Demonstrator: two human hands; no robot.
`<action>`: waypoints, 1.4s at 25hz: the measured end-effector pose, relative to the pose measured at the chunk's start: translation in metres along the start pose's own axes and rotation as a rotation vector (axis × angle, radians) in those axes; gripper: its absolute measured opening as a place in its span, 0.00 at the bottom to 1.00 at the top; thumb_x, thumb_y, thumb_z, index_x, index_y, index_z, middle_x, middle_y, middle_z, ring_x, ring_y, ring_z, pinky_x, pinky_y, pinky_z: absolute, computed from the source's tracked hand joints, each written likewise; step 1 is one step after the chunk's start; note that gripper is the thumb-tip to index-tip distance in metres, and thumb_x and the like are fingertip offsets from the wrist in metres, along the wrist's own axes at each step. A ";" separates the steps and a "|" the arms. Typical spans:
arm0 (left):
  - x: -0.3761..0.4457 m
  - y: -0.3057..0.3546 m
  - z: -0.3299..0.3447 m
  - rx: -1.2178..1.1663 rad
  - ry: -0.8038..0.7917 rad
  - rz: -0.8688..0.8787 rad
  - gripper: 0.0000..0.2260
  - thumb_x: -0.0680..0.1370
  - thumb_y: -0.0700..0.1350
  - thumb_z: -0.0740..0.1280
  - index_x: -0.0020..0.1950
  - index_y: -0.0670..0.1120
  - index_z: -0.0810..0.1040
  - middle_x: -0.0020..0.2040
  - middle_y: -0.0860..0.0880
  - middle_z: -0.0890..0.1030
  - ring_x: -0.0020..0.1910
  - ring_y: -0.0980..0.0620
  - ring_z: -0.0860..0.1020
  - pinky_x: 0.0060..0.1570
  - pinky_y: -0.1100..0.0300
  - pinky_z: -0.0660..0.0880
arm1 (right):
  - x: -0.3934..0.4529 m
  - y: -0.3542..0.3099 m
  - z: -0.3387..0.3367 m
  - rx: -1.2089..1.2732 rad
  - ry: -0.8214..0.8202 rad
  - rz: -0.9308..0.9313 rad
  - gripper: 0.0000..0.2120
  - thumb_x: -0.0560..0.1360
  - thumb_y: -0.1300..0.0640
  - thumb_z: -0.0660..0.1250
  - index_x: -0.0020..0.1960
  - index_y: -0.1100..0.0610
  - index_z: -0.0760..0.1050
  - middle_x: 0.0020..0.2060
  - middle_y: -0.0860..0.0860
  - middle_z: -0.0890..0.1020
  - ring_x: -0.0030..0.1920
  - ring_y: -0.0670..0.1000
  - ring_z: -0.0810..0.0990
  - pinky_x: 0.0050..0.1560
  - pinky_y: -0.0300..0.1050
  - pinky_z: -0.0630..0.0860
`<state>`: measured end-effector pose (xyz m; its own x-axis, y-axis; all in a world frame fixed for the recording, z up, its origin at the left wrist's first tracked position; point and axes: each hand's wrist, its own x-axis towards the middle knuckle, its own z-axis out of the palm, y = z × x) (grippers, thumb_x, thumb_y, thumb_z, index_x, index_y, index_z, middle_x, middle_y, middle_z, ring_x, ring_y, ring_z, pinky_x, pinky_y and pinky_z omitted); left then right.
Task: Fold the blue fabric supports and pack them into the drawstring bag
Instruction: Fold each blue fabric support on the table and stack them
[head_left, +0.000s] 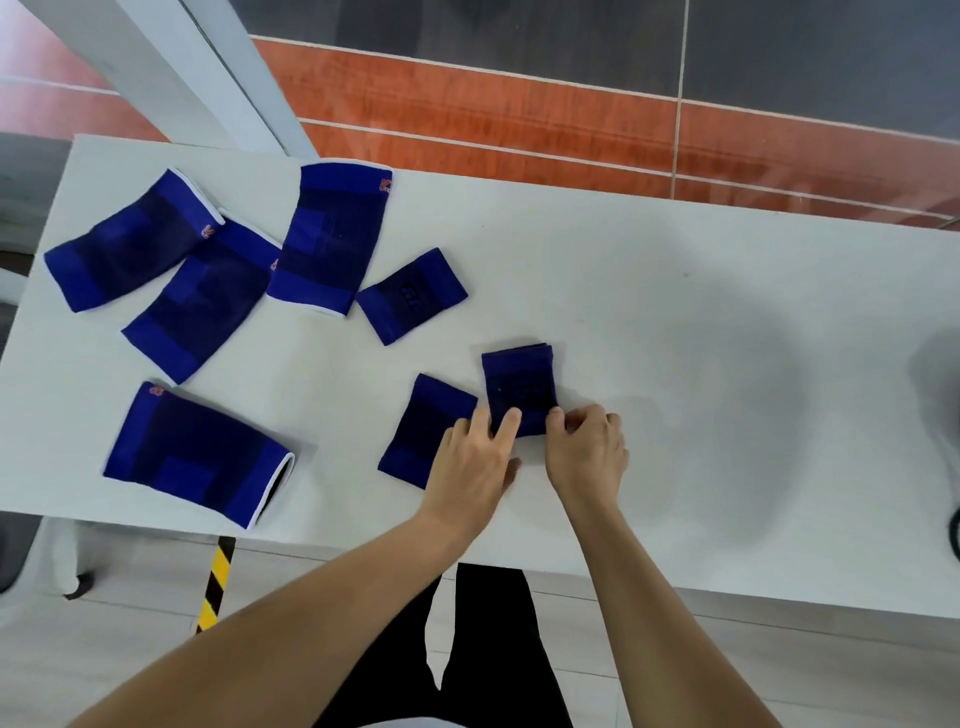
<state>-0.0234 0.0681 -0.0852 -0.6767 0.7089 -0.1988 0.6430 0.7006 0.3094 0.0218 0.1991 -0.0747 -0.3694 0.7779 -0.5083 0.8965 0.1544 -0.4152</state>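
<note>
A small folded blue support (519, 387) lies on the white table (675, 322). My left hand (475, 462) pinches its near left corner, and my right hand (587, 452) grips its near right corner with curled fingers. Beside it on the left lies a second small blue support (423, 426), partly under my left hand. A third small support (410, 296) lies further back. Several larger blue supports (332, 239) are spread over the left part of the table, one (197, 454) close to the near edge. No drawstring bag is in view.
The table's near edge runs just under my forearms, and its left edge is beside the large supports. A dark object (953, 535) shows at the far right edge of the view. Yellow-black tape (215, 582) marks the floor below.
</note>
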 end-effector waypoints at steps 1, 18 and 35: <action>0.002 -0.001 0.003 0.004 0.017 -0.001 0.23 0.74 0.43 0.74 0.66 0.47 0.69 0.49 0.44 0.76 0.40 0.48 0.74 0.43 0.55 0.75 | -0.001 0.000 -0.001 0.029 -0.001 0.006 0.10 0.80 0.47 0.60 0.50 0.53 0.74 0.48 0.48 0.77 0.51 0.53 0.77 0.61 0.53 0.71; 0.025 -0.018 -0.009 0.007 0.069 0.275 0.12 0.75 0.41 0.72 0.59 0.45 0.80 0.50 0.49 0.83 0.47 0.47 0.78 0.49 0.52 0.75 | -0.018 0.050 -0.028 0.008 0.101 -0.542 0.21 0.74 0.66 0.66 0.63 0.50 0.75 0.56 0.45 0.81 0.54 0.49 0.75 0.54 0.45 0.68; 0.071 -0.008 -0.013 -0.159 0.036 -0.060 0.10 0.79 0.50 0.68 0.59 0.52 0.76 0.49 0.50 0.77 0.46 0.47 0.76 0.53 0.51 0.73 | 0.032 0.016 -0.016 0.033 -0.056 -0.390 0.12 0.79 0.51 0.62 0.61 0.46 0.66 0.42 0.45 0.81 0.48 0.52 0.79 0.56 0.50 0.67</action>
<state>-0.0814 0.1113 -0.0896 -0.7265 0.6607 -0.1887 0.5382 0.7179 0.4414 0.0285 0.2364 -0.0855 -0.6942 0.6302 -0.3477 0.6783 0.4113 -0.6088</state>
